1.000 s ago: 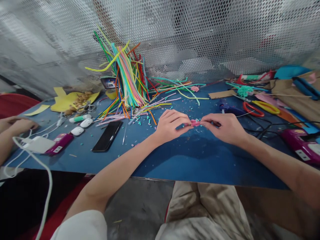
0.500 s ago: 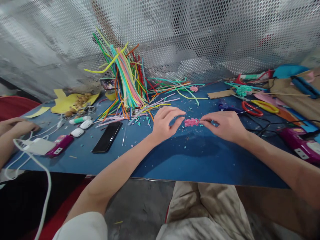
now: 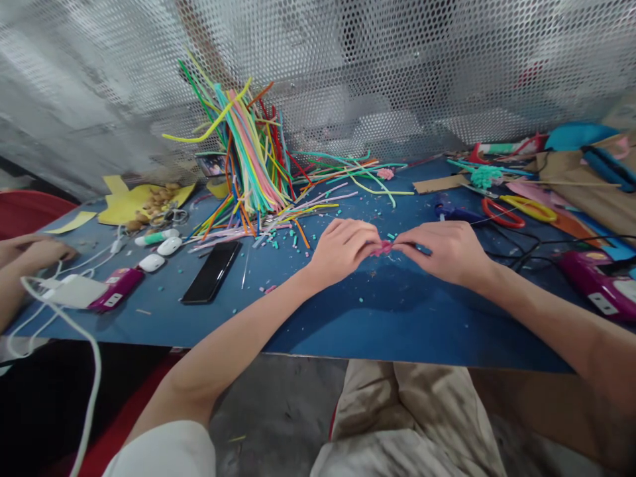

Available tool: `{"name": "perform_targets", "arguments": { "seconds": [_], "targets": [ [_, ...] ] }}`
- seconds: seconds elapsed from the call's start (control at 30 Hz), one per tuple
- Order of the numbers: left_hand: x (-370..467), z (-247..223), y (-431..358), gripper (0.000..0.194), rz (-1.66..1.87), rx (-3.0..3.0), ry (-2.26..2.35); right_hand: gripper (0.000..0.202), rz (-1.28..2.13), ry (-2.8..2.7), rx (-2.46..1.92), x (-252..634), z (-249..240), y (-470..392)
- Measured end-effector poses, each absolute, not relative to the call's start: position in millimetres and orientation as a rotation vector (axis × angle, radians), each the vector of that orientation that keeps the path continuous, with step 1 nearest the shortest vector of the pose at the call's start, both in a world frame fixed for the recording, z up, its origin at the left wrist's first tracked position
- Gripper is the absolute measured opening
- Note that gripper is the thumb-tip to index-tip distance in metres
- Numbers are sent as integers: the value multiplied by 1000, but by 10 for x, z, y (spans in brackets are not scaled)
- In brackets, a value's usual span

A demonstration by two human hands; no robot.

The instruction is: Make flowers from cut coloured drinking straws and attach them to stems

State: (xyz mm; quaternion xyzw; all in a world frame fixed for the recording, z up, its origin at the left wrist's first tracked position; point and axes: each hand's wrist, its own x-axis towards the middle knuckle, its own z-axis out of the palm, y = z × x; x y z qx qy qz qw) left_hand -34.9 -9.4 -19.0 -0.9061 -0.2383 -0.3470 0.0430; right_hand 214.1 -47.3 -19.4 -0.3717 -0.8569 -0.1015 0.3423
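Note:
A pink cluster of small pieces (image 3: 385,247) is held between my hands above the blue table, mostly covered by fingers. My left hand (image 3: 345,248) pinches its left end with thumb and fingertips. At its right end, my right hand (image 3: 437,248) grips it between thumb and index finger. A thin pale strand shows to the right of my right hand, though I cannot tell whether it joins the cluster. Small teal cut bits (image 3: 293,238) lie scattered on the table beyond my left hand.
Colourful pipe cleaners (image 3: 253,159) stand bunched near the perforated metal screen (image 3: 387,73). A black phone (image 3: 211,271) lies left, near earbuds and cables. To the right are scissors (image 3: 529,207), a glue gun (image 3: 457,213) and a teal cluster (image 3: 484,175). Another person's hand (image 3: 44,255) rests far left.
My left hand has moved right and its open thumb and fingers have closed on the pink cluster. My right hand keeps its pinch in nearly the same place.

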Motion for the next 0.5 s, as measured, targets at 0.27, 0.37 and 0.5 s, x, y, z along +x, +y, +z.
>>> {"name": "perform_targets", "arguments": {
  "seconds": [0.27,0.37,0.5],
  "targets": [
    [-527,-209,127,24,-1413,-2728,-1043,10,-191,-1882,-907,2255,-95,-372],
    [-506,-103,28,21,-1019,-3110,-834,8,-136,-1699,-849,2261,-73,-351],
    [-449,2,-159,34,-268,-3571,-397,4,-33,-1510,-749,2291,-90,-270]
  ]
}}
